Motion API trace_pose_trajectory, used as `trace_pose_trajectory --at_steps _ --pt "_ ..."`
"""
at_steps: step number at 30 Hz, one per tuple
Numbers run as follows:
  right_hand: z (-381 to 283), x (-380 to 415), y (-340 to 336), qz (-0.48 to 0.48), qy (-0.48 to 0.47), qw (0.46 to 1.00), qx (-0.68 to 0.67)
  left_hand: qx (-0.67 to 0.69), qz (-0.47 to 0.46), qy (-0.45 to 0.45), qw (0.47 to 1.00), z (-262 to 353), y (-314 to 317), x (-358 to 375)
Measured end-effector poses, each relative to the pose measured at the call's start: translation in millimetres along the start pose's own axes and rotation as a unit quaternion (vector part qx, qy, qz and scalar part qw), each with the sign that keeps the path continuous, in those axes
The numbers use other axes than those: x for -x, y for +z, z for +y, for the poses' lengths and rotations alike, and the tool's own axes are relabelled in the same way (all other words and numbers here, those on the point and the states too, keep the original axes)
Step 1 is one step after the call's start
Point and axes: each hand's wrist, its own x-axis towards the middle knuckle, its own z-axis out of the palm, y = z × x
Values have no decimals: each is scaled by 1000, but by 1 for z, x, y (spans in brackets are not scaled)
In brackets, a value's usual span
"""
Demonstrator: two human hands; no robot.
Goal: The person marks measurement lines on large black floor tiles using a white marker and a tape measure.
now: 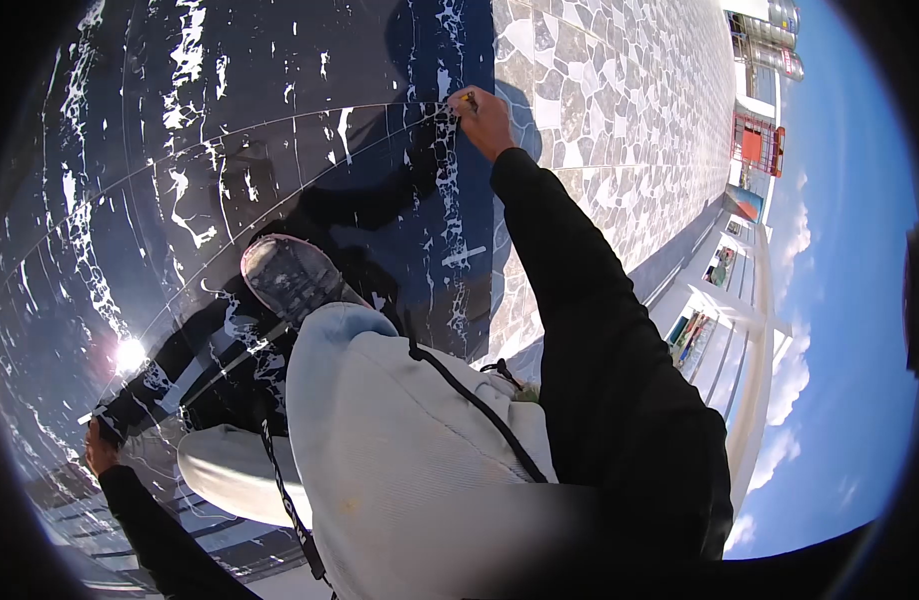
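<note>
My right hand (485,122) is closed in a pinch on a small yellow-and-dark item at the edge of a glossy black, white-veined surface (360,55). The item is too small to name. My left hand (102,448) touches the same surface at the lower left, beside a small white piece (92,413); its fingers are partly hidden. A thin pale line (280,203) curves across the surface between my two hands. It is unclear whether it is a string or a joint.
My dusty shoe (295,275) stands on the black surface. A short white strip (465,256) lies nearer the edge. Stone-patterned paving (630,90) borders it. Beyond are a white railing (725,300), a red frame (758,143) and metal tanks (770,35). A black cord (480,410) hangs over my light clothing.
</note>
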Motion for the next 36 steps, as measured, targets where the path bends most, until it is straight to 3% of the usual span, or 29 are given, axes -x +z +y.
trace_pose_trajectory --at_steps 1,3,5,8,15,17,18,21,25,27,29,31,36 --pt "2 2 1 -1 8 1000 2 -5 -6 -1 1000 -2 0 -2" --pt "9 8 3 15 -20 1000 17 221 -5 -121 968 0 3 -10" --pt "23 19 6 23 -29 999 13 248 -51 -143 957 -13 -3 -23" --pt "25 33 3 30 -51 998 -24 230 -73 -140 960 -3 -1 -23" --pt "22 53 3 45 -4 999 30 138 26 -104 985 32 16 5" --pt "31 67 2 36 -5 999 9 241 37 -107 964 44 30 12" --pt "30 76 0 39 -1 999 15 197 -65 -161 965 12 -3 -25" --pt "37 98 3 51 -5 999 6 234 -98 -146 956 14 0 -21" --pt "47 130 -1 20 26 999 12 229 -95 -127 960 14 3 -24" --pt "52 149 -2 12 54 998 1 264 -60 -161 949 13 2 -26" --pt "59 164 0 14 50 999 -6 255 -65 -167 950 14 -1 -31" --pt "61 180 -3 16 49 999 -9 263 -127 -163 942 11 -1 -35" --pt "59 207 -4 2 78 997 -14 236 -114 -157 952 7 -3 -45"
